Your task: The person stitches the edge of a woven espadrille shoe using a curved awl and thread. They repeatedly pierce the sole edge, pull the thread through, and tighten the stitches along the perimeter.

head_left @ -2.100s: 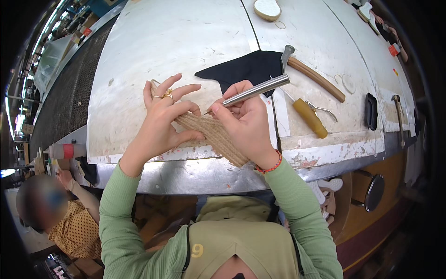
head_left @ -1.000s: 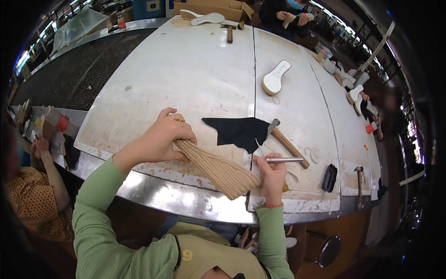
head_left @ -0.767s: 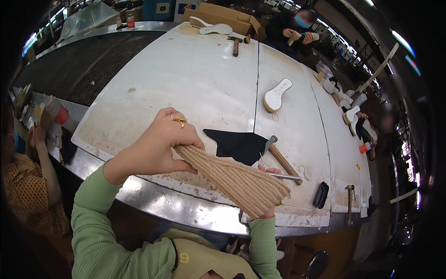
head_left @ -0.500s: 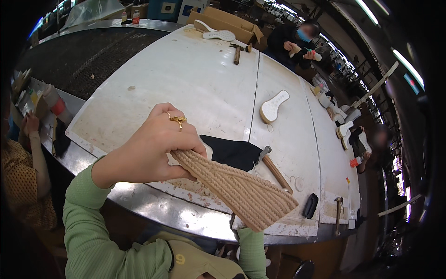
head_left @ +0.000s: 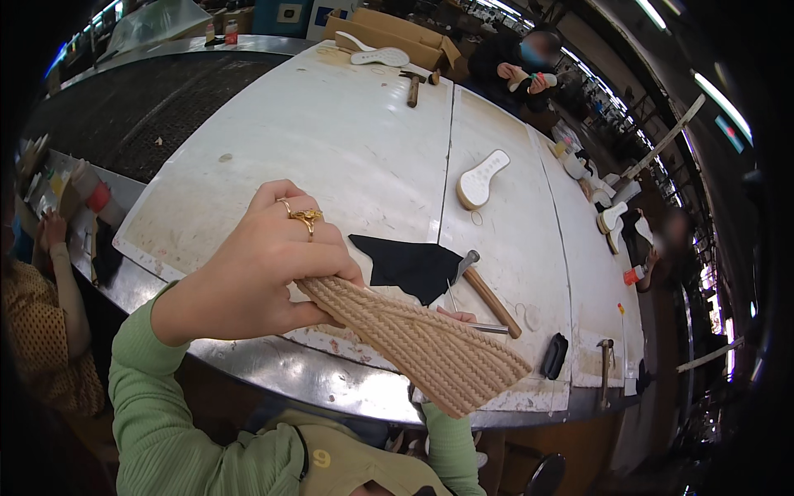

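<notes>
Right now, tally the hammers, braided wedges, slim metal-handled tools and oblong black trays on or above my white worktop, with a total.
Hammers: 3 (near one, far one, right-hand one)
Braided tan wedge: 1, in the left hand
Slim metal-handled tool: 1, partly hidden, in the right hand
Oblong black tray: 1
Total: 6

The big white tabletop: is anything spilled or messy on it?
I see no spill, but the big white tabletop has reddish-brown marks along its near edge, partly hidden behind the tan braided wedge. That edge looks odd because the middle is much cleaner.
</notes>
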### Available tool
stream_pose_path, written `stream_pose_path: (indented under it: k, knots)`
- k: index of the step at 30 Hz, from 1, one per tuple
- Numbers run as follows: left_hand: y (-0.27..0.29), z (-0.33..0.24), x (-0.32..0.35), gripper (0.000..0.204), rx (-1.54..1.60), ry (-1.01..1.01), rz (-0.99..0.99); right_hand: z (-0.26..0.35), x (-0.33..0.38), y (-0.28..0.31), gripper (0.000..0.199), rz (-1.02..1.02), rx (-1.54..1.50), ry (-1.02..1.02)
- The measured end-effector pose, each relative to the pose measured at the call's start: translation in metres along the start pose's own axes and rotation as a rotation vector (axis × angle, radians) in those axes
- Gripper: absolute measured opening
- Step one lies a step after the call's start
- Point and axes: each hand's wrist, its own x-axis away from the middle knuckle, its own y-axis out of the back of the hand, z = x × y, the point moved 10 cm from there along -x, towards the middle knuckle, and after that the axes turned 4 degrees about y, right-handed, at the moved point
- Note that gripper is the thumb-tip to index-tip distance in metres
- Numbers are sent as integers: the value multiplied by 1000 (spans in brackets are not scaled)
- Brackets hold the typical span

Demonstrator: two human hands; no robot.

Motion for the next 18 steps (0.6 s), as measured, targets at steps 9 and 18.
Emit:
stream_pose_path:
  k: [9, 18]
  knots:
    - [-4, -1, 3, 31, -63, 24, 2, -13, -3, 7, 21, -49, -272, -25]
    - [-19, 28, 15, 34, 54, 156, -31, 4, 10, 7, 29, 92, -294, 107]
